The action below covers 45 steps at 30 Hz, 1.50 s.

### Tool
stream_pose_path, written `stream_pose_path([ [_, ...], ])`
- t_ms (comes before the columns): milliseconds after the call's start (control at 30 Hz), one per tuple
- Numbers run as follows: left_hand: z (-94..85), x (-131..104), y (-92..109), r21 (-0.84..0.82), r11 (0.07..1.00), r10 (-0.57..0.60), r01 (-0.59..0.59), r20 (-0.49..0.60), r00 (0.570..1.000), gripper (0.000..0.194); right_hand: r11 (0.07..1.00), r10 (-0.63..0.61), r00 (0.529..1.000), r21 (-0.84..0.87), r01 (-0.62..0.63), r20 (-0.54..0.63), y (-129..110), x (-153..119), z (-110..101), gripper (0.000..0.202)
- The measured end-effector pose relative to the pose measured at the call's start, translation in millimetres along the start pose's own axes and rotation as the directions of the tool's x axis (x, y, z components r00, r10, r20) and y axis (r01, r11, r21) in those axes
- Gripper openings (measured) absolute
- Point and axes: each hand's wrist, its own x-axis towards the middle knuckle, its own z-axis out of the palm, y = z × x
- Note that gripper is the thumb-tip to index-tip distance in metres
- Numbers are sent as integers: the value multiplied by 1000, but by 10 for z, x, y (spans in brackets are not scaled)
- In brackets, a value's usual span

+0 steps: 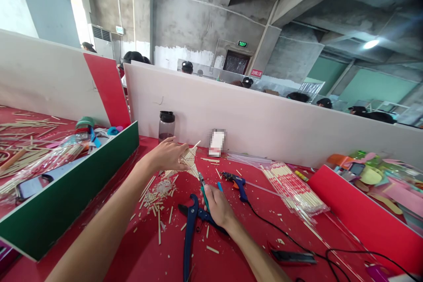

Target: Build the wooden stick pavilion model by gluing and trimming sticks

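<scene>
My left hand grips a small lattice of pale wooden sticks, its fingers bent over the left side. In my right hand is a green-handled cutting tool, wrapped by the fingers, with its metal tip at the lower edge of the lattice. Just below my right hand lies a large blue cutter on the red table. Cut stick pieces are scattered left of the cutter.
A blue glue gun with a black cord lies right of my hands. Bundled sticks sit farther right. A dark-lidded bottle stands behind my left hand. Green and red dividers flank the table.
</scene>
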Motion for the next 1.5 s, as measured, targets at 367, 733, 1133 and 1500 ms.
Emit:
stream_pose_path([
  [367, 22, 6, -39, -16, 1000, 9, -9, -1, 1000, 68, 941, 105, 991, 313, -127, 88, 82, 36, -26, 65],
  [733, -12, 13, 0, -23, 1000, 5, -5, 3, 1000, 72, 941, 70, 983, 317, -122, 170, -80, 79, -177, 56],
  [1133, -35, -1, -6, -5, 1000, 5, -4, 27, 1000, 74, 984, 25, 974, 168, -64, 226, -254, 52, -305, 65],
  [1500, -18, 0, 11, -6, 1000, 25, -25, -6, 1000, 64, 993, 9, 978, 114, -34, 208, -208, 56, -267, 54],
])
